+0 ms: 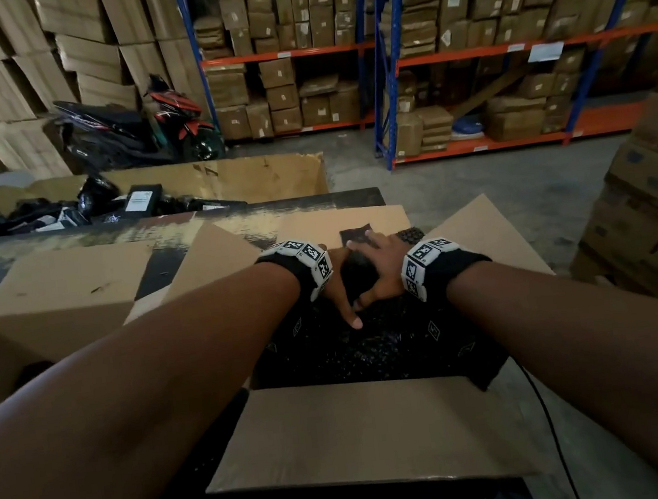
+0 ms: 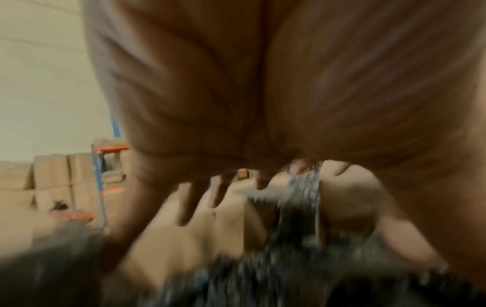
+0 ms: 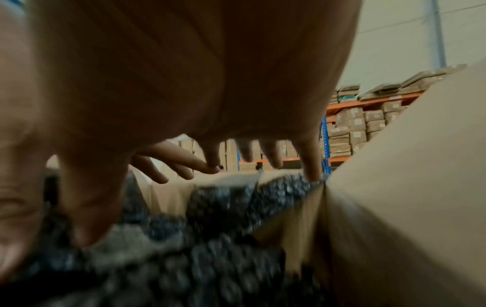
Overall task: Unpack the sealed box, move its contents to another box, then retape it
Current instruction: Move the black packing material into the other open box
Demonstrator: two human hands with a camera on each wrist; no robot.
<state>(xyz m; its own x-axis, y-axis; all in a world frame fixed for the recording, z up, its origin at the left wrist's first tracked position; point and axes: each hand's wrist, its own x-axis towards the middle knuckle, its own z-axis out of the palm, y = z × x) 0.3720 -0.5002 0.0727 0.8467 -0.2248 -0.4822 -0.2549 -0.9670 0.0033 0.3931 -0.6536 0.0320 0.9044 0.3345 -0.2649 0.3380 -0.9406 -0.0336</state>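
Straight ahead at twelve o'clock stand the blue-and-orange racks [image 1: 481, 50] stacked with cartons, and at eleven o'clock a motorbike [image 1: 136, 127] is parked against more cartons. Nearer, at ten o'clock, the second box [image 1: 262, 175] lies open with black parcels [image 1: 72, 213] heaped inside. Directly below me is the opened box [image 1: 359, 437], its flaps folded out, filled with a black bubble-wrap bundle [image 1: 370, 346]. Both my hands sit at the far end of that bundle, side by side and touching. My left hand [image 1: 337, 285] has its fingers spread, thumb pointing back toward me on the wrap. My right hand [image 1: 381, 262] lies flat with fingers splayed, pressing down on the wrap.
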